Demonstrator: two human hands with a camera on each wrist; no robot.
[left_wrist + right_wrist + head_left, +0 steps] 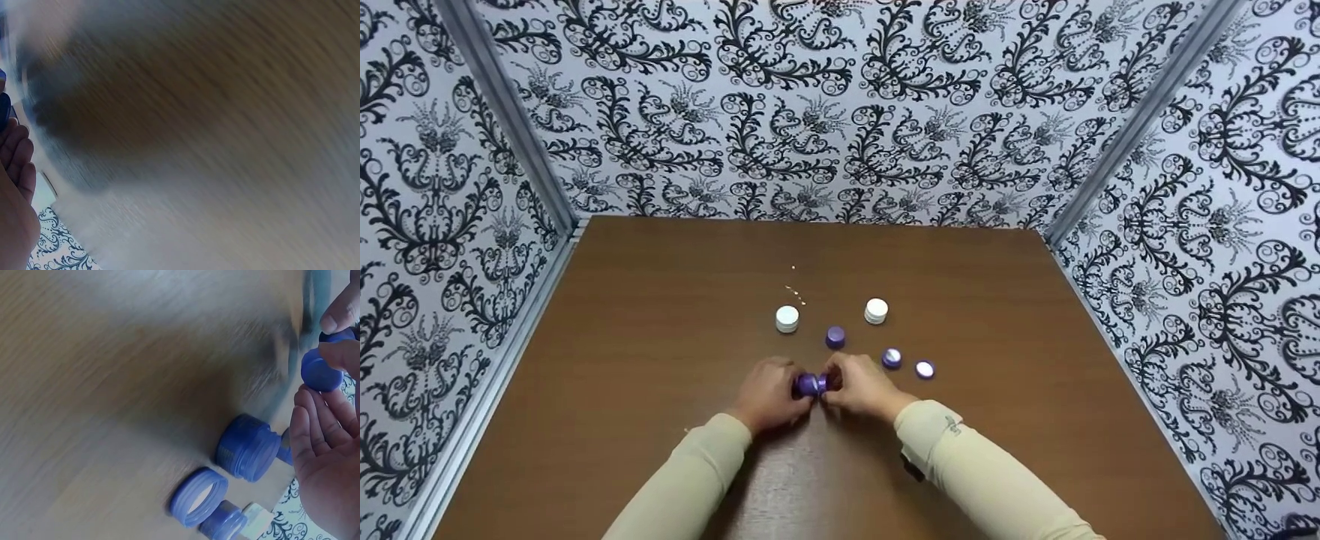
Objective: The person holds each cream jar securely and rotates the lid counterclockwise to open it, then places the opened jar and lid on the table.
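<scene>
My left hand (775,394) grips a small purple jar (808,385) low over the table. Facing it, my right hand (864,384) pinches a purple screw lid (322,371) between thumb and fingers. Lid and jar are side by side, right up against each other in the head view. Just beyond the hands stands another purple jar (835,337). To the right are a purple jar with a pale top (892,358) and an upturned purple lid (925,369) with a white inside. The left wrist view catches only the hand's edge and a bit of dark blue.
Two white lidded jars (787,319) stand farther back, one left and one right (876,310). Small pale flecks (795,292) lie on the brown wooden table (675,300). Patterned walls (810,150) enclose the back and sides.
</scene>
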